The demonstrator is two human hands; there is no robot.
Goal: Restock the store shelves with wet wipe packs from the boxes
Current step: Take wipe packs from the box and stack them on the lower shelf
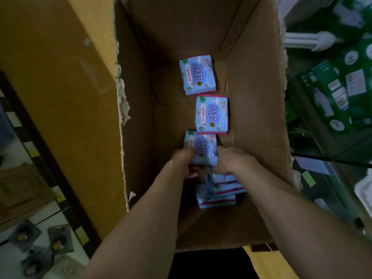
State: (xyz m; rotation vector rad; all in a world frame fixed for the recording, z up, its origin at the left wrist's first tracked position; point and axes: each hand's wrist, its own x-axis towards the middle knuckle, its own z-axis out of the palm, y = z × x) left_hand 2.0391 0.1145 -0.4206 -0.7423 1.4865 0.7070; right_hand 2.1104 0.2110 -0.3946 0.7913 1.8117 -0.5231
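I look down into a deep open cardboard box [251,97]. Two light-blue wet wipe packs lie flat on its bottom, one farther away [197,75] and one nearer [211,114]. A third pack [201,147] is held between both hands. My left hand [186,161] grips its left side with curled fingers. My right hand [231,160] holds its right side. Below my hands lies a loose stack of several more packs [218,193], partly hidden by my wrists.
A tall yellow-brown cardboard box [66,97] stands against the open box on the left. Green packaged goods [342,87] fill the right side. At lower left, small dark packs [58,240] lie on a glass surface.
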